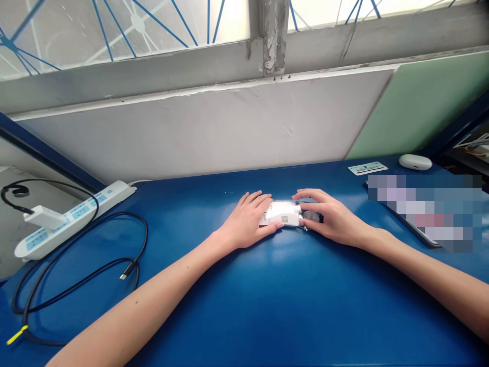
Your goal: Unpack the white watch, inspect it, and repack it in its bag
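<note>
A small flat silvery-white packet [283, 212] with a printed label lies on the blue table [244, 306] near its middle. My left hand [249, 220] rests flat on the packet's left end, fingers stretched out over it. My right hand [329, 216] covers the right end, fingers curved around a dark round object [312, 216] inside or beside the packet. Both hands touch the packet and press it against the table top.
A white power strip [72, 216] with a plugged-in adapter lies at the left edge, and a black cable [87, 270] loops beside it. A white earbud case [415, 162] and a small card [367, 168] sit at the back right. A white wall panel stands behind the table.
</note>
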A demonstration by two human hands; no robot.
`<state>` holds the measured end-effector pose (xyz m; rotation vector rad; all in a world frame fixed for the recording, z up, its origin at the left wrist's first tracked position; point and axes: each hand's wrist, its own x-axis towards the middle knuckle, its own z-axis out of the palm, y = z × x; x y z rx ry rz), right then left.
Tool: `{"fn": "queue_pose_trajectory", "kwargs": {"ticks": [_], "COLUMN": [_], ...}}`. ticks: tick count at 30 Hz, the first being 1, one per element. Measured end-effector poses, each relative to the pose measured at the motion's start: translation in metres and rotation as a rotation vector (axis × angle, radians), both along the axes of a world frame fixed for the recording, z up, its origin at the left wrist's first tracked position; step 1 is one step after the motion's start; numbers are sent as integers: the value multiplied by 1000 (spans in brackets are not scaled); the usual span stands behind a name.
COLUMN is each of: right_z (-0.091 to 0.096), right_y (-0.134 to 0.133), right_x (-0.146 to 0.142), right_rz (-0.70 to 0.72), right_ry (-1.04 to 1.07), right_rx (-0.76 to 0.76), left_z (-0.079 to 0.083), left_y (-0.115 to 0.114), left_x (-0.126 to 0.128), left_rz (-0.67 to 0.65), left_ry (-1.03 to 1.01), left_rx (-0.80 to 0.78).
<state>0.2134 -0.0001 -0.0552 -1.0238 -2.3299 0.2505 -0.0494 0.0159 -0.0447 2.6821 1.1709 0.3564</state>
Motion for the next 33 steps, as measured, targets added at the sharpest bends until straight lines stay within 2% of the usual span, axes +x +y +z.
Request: {"fn": "queue_pose_trajectory", "kwargs": {"ticks": [6,13,21,33], "right_z": [3,3,2,7], "right_y": [-3,2,6,5], "right_x": [0,5,8,8], "right_rz": [-11,44,54,64], "right_ry": [-38,-12,39,-6], "right_rx": [0,-27,-107,-7], "left_z": [0,1,0,0], "left_y": [0,1,1,-1], "left_x": [1,-1,-1,1], "left_rz": [10,-18,-10,36], "left_ry": [14,21,15,2], "left_rx": [8,9,12,16]}}
